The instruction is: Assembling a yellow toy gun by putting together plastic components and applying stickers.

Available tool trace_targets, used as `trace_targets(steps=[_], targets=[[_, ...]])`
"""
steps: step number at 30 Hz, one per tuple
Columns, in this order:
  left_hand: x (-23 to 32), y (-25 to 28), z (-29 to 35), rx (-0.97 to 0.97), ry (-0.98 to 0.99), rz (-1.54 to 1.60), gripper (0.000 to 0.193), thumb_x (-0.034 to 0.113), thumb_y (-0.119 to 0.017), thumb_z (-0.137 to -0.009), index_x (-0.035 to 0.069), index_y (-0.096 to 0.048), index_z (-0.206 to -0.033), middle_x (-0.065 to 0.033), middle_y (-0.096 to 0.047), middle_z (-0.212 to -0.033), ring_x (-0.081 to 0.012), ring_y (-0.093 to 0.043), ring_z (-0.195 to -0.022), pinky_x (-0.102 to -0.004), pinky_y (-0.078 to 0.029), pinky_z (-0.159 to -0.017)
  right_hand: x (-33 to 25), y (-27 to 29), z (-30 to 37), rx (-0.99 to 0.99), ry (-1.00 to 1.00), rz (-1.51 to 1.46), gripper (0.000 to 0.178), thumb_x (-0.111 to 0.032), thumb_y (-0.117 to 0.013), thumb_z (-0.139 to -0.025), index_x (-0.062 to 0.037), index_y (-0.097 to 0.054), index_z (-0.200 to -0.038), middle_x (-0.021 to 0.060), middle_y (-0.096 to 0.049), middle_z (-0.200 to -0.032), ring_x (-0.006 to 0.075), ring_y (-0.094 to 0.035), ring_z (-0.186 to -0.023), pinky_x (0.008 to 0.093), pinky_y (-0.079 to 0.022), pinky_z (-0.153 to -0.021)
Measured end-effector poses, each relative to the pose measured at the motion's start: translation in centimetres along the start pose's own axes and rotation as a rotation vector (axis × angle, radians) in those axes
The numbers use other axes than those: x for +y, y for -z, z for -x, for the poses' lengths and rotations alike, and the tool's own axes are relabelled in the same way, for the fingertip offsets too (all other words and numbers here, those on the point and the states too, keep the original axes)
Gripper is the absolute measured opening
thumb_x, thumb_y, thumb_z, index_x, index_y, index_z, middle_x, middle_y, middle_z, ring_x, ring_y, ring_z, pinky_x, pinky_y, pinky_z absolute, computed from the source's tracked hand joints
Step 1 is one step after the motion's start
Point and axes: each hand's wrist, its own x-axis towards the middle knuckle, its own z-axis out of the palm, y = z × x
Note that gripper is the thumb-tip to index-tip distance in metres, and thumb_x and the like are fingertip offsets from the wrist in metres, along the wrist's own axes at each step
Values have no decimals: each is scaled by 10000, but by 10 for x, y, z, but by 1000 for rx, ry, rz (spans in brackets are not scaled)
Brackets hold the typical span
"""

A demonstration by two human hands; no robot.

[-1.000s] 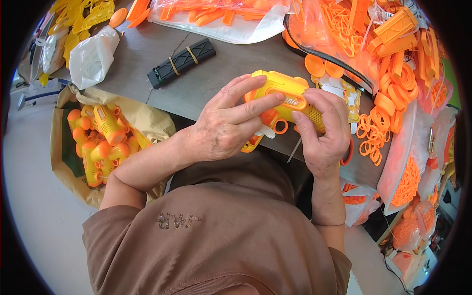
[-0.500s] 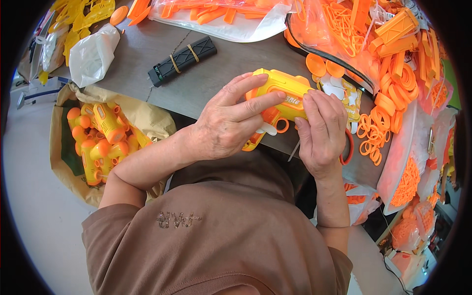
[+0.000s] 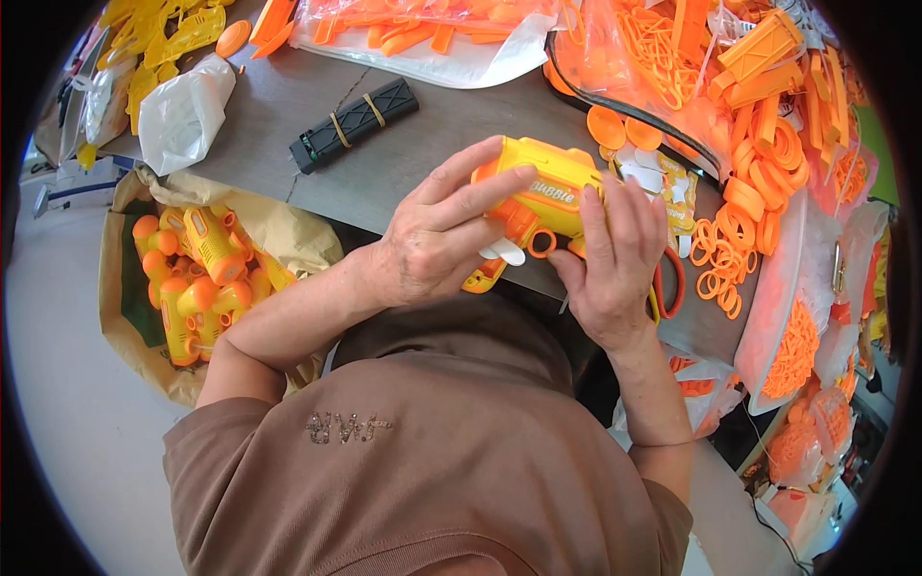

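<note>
A yellow and orange toy gun [image 3: 547,178] is held up over the table's near edge. My left hand [image 3: 432,226] grips its rear from the left, with the index finger laid along the side. Below the gun's body show an orange ring [image 3: 543,242] and a flat white piece [image 3: 504,252] by my fingers. My right hand [image 3: 619,250] is at the gun's front end, thumb low and apart from the fingers. Those fingers are partly blurred and cover the front end, so their hold is unclear. Red-handled scissors [image 3: 675,288] lie just right of my right hand.
A paper bag [image 3: 288,230] of similar toys stands at left. On the table [image 3: 461,106] lie a black rubber-banded bundle [image 3: 355,125], a white plastic bag [image 3: 184,115], loose orange rings [image 3: 730,254] and yellow parts [image 3: 182,38]. Orange parts [image 3: 768,67] pile up at right.
The toy gun has shifted slightly left and tilted, showing more of its side. My right thumb has dropped lower and away from the gun's body, and the right fingers have straightened.
</note>
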Motion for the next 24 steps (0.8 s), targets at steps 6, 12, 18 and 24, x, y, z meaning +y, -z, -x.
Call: trace_targets(steps=[6, 12, 18, 24], targets=[[6, -6, 9, 88, 266, 223, 181, -56, -645, -644, -14, -613, -817, -279, -402, -1377, -420, -498, -1190, -419, -438, -973, -8, -6, 13, 130, -641, -838, 594, -75, -618, -870, 47, -316, -1367, 183, -410, -1348, 275, -446, -1227, 374, -346, -1040], [2, -13, 5, 265, 437, 863, 60, -54, -651, -791, -35, -618, -838, -236, -360, -1436, -305, -519, -1209, -353, -439, -952, -15, 5, -21, 590, -600, -1369, 619, 5, -673, -752, 26, -393, -1304, 162, -478, -1293, 223, -481, -1181, 353, -387, -1027], [2, 17, 4, 293, 645, 1075, 99, 6, -598, -846, -52, -658, -900, -195, -478, -1337, -260, -550, -1144, -374, -461, -933, -28, 53, -70, 245, -108, -518, 604, -36, -772, -641, -16, -516, -1187, 179, -498, -1251, 308, -512, -1121, 415, -438, -933], [-3, 48, 7, 569, 631, 984, 108, 23, -574, -863, -63, -640, -849, -136, -617, -989, -211, -589, -902, -318, -455, -833, -68, -12, -83, 66, 155, -21, 367, -118, -587, -767, -40, -563, -1125, 155, -504, -1131, 297, -509, -1022, 401, -432, -883]])
